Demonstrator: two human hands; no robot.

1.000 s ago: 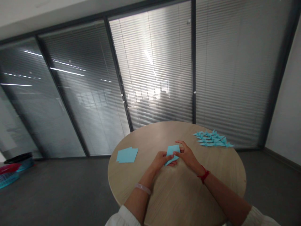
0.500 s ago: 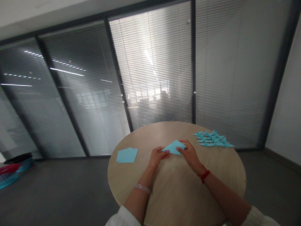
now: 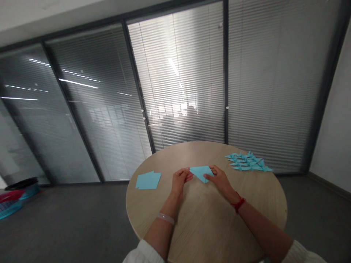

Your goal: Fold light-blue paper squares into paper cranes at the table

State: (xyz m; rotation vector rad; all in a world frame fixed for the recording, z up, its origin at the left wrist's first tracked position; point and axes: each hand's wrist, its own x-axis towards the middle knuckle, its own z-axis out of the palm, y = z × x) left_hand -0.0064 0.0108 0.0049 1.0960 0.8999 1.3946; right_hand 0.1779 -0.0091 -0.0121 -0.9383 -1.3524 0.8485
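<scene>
A folded piece of light-blue origami paper is held between my two hands above the middle of the table, a crease line showing across its face. My left hand pinches its pointed left corner. On the other side, my right hand grips the right part, thumb in front and fingers partly hidden behind the paper. Flat blue sheets lie overlapping to the left of my left hand. Several folded blue paper cranes stand in rows to the right, beyond my right hand.
The round wooden table has its curved edge all round my work. Glass partitions with blinds rise behind it. Baskets, one with a red rim, stand on the grey floor at far left.
The folded paper has turned, so its point now faces down and its long edge lies on top. My left hand has shifted slightly left to the paper's corner.
</scene>
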